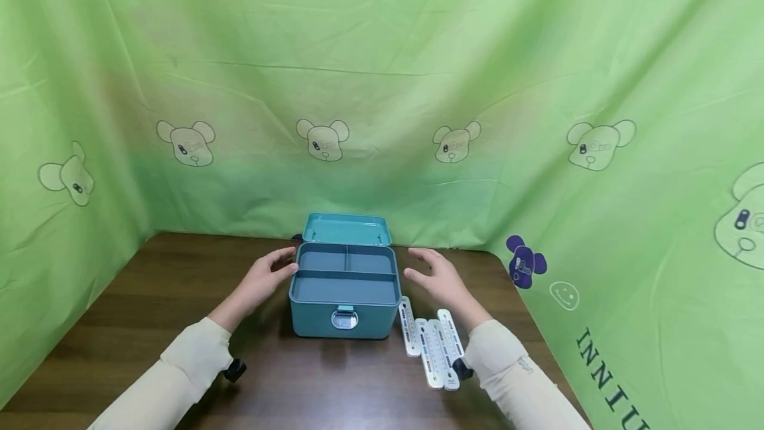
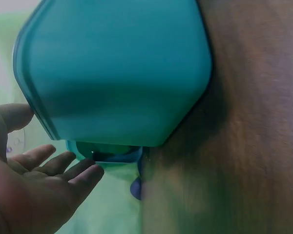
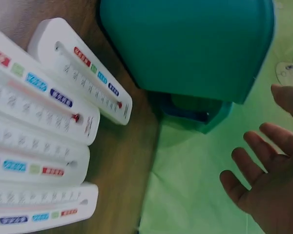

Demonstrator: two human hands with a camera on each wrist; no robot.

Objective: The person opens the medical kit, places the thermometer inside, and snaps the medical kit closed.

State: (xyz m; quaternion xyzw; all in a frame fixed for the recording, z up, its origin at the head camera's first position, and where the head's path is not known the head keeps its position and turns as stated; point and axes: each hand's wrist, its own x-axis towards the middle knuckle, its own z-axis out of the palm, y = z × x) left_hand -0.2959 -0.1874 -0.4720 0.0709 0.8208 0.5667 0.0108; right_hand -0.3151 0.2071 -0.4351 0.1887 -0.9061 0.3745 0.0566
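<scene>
A teal storage box (image 1: 346,318) stands on the wooden table with its lid (image 1: 347,229) swung back. Its grey inner tray (image 1: 346,289) has one wide compartment in front and two smaller ones behind. My left hand (image 1: 266,279) is at the box's left side, fingers extended, thumb tip right at the rim. On the other side my right hand (image 1: 438,277) hovers a little away from the box, fingers relaxed and holding nothing. Several white thermometers (image 3: 88,73) with printed scales and coloured labels lie right of the box, below my right wrist.
The brown table (image 1: 179,290) meets a green cloth backdrop (image 1: 382,178) printed with bear heads at its back and sides. A metal clasp (image 1: 345,317) sits on the box's front. Dark wrist devices (image 1: 235,370) hang below both sleeves.
</scene>
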